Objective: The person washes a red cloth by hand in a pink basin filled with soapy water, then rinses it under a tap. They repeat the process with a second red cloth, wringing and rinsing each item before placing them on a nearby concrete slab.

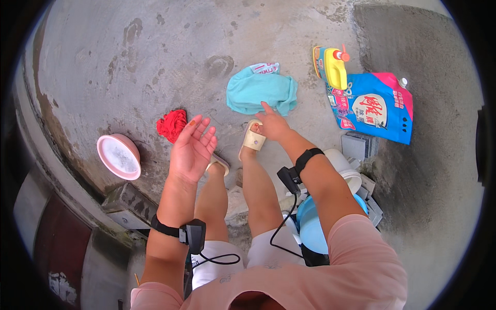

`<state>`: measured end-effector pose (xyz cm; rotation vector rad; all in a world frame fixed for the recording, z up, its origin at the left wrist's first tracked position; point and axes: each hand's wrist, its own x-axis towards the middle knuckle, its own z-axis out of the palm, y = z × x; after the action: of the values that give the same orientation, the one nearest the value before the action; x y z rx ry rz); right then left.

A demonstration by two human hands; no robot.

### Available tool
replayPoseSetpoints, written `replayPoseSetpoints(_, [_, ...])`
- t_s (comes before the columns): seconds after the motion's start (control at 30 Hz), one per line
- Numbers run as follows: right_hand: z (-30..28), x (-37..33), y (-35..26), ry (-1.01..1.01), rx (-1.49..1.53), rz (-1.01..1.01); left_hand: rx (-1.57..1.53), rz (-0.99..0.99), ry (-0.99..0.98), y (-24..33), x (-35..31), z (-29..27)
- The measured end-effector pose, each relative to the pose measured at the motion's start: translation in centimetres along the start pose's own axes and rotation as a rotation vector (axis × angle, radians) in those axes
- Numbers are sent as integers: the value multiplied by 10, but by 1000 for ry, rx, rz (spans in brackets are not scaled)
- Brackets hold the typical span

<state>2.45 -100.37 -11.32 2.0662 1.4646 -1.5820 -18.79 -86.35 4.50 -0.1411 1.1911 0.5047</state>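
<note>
Palm turned up, my left hand is empty, its fingers loosely bent and apart. It is nearest to a crumpled red cloth on the concrete floor. My right hand stretches its index finger toward a bundled light-blue cloth and overlaps its near edge in the picture. Whether the finger touches the cloth I cannot tell. Part of the right hand's other fingers is hidden, and nothing shows in its grip. Farther left, a pink basin holds whitish, foamy water.
A yellow jug-shaped bottle with a red top and a big blue-and-pink pouch stand at the right. Grey bricks, a white bucket and a blue basin are by my right arm. A block lies at the left.
</note>
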Motion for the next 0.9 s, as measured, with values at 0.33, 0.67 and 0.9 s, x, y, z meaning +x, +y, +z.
replayPoseSetpoints(0.33, [41, 15, 11, 29, -319, 199, -240, -199, 133, -75, 9, -140])
replayPoseSetpoints(0.67, [-22, -128, 69, -234, -626, 519, -399, -13, 223, -6, 11, -240])
replayPoseSetpoints(0.9, [60, 73, -96, -70, -274, -225, -564, 13, 209, 12, -10, -293])
